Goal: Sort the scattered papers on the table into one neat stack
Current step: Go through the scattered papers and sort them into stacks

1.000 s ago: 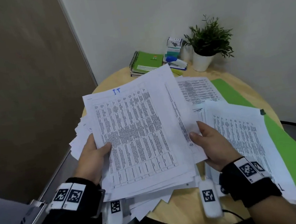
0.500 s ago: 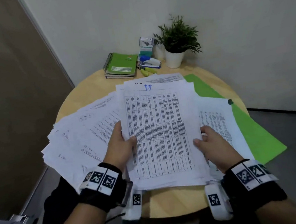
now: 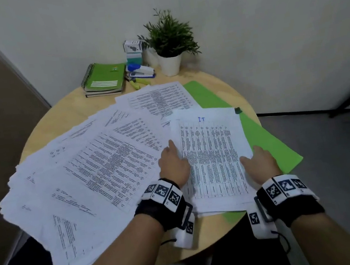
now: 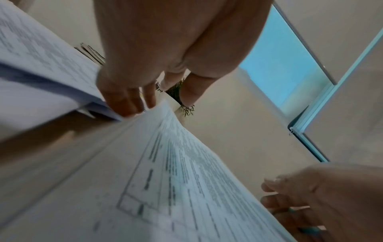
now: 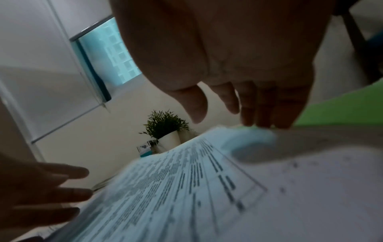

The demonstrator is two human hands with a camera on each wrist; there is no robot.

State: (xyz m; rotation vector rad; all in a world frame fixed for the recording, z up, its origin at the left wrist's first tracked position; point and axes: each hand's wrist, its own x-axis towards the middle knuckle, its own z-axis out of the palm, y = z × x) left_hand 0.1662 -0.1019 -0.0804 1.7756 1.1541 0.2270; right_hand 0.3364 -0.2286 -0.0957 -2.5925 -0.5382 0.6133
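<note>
Left hand [image 3: 174, 165] fingers straight, relaxed, flat against left edge of small paper stack [image 3: 214, 160]. Right hand [image 3: 261, 162] fingers loosely extended, tips at stack's right edge, gripping nothing. Stack lies on green folder [image 3: 266, 140], right side of round wooden table [image 3: 73, 114]; scattered papers [image 3: 82, 178] fan left. Potted plant [image 3: 169, 44], notebooks [image 3: 104, 78] by white wall.

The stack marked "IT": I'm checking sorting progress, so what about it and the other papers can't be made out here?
- Sheet count in the stack: head view shows only its top page.
- Printed text: too small in head view, blurred in both wrist views.
- Green folder: partly covered by the stack.
- Scattered papers: overlapping, lower ones hidden.
</note>
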